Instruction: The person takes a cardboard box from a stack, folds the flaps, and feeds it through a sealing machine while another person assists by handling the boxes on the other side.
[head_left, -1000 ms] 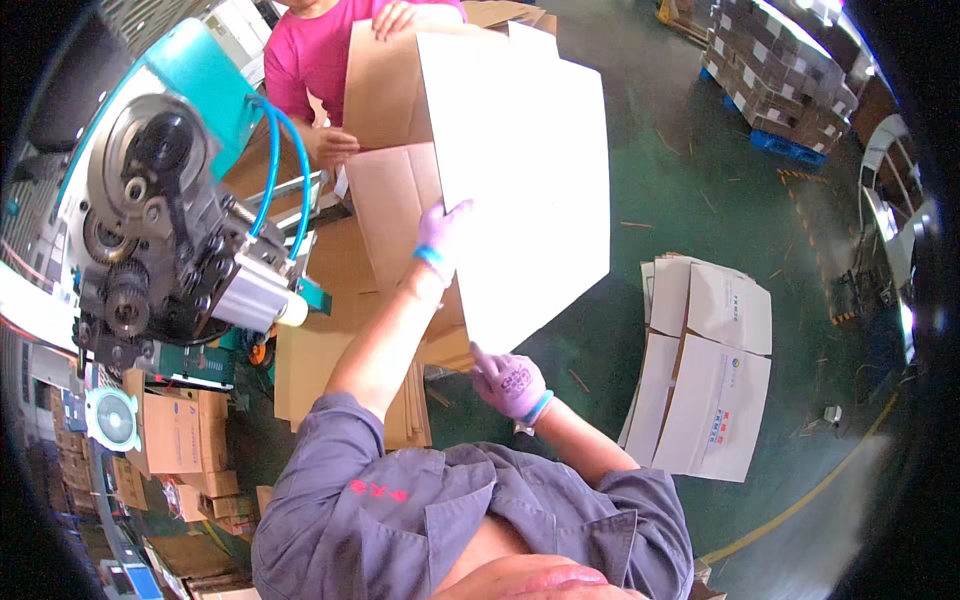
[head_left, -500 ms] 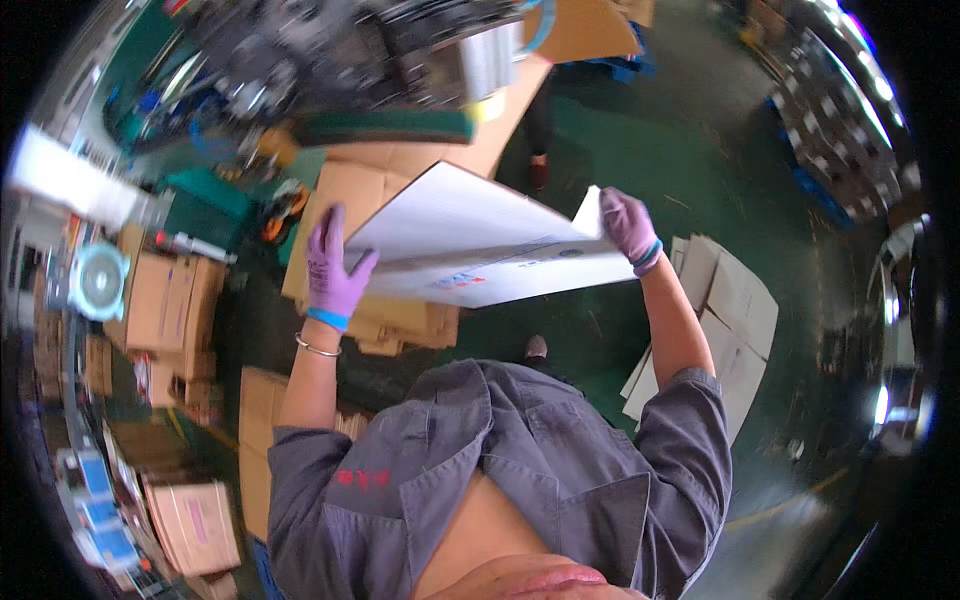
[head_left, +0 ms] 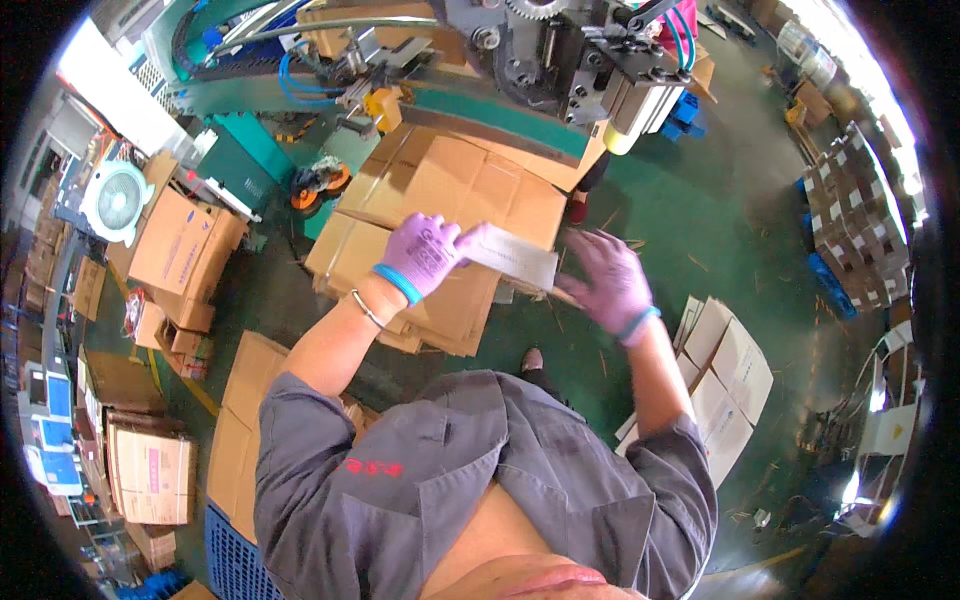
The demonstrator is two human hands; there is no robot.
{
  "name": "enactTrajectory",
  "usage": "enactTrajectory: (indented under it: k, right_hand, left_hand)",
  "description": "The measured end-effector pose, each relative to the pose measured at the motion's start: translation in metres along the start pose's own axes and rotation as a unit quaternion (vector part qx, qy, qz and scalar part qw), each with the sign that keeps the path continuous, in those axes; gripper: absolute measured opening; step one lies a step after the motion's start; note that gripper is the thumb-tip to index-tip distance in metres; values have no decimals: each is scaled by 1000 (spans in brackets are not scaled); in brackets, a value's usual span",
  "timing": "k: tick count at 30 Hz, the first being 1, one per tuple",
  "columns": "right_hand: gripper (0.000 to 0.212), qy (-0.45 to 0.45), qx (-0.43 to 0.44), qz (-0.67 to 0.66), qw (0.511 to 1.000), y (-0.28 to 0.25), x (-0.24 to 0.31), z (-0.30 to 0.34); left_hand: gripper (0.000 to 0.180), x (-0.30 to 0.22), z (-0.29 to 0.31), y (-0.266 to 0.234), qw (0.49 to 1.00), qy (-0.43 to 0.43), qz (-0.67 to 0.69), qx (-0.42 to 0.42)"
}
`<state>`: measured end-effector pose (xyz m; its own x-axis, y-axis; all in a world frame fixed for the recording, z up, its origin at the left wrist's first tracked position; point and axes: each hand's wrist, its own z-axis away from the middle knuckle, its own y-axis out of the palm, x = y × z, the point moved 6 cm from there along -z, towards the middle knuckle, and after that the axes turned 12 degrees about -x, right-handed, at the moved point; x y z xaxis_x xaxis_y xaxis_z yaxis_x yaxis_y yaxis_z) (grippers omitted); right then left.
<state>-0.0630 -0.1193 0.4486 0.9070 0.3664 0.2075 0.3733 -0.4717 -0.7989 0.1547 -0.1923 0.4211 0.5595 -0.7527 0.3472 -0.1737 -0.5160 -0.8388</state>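
Note:
A white-faced cardboard sheet (head_left: 510, 256) is tipped nearly edge-on between my hands, showing as a narrow pale strip. My left hand (head_left: 422, 256), in a purple glove with a blue cuff, is closed on its left end. At the other end is my right hand (head_left: 610, 285), gloved alike and slightly smeared by motion. Its fingers are spread, with the thumb close to the sheet's brown edge; whether it touches cannot be made out. Beneath and beyond the sheet lies a stack of flat brown cardboard (head_left: 440, 185).
A machine with a toothed wheel and a green beam (head_left: 500, 118) spans the far side. Folded white cardboard (head_left: 730, 380) lies on the floor at right. Brown cartons (head_left: 175, 240) and a fan (head_left: 117, 203) stand at left. Strapped stacks (head_left: 860, 220) rest on a blue pallet at far right.
The sheet has swung from showing its broad white face to nearly edge-on. My right hand has opened from its grip on the corner and moved lower; my left has moved right and closed.

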Motion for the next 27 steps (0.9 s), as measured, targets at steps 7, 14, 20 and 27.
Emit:
enactTrajectory:
  k: [7, 14, 20, 27]
  right_hand:
    - [29, 175, -77, -19, 981, -93, -122, 36]
    - [51, 210, -293, -557, 748, -88, -227, 0]
    - [49, 482, -338, -591, 551, -39, -309, -55]
    - [32, 385, -267, -564, 681, -30, -302, -88]
  left_hand:
    - [53, 42, -110, -13, 988, -58, 44, -139]
    - [55, 77, -139, 2, 980, -106, 19, -170]
    - [52, 105, -131, 42, 960, -186, 175, -116]
    - [45, 125, -123, 51, 940, -218, 238, -113]
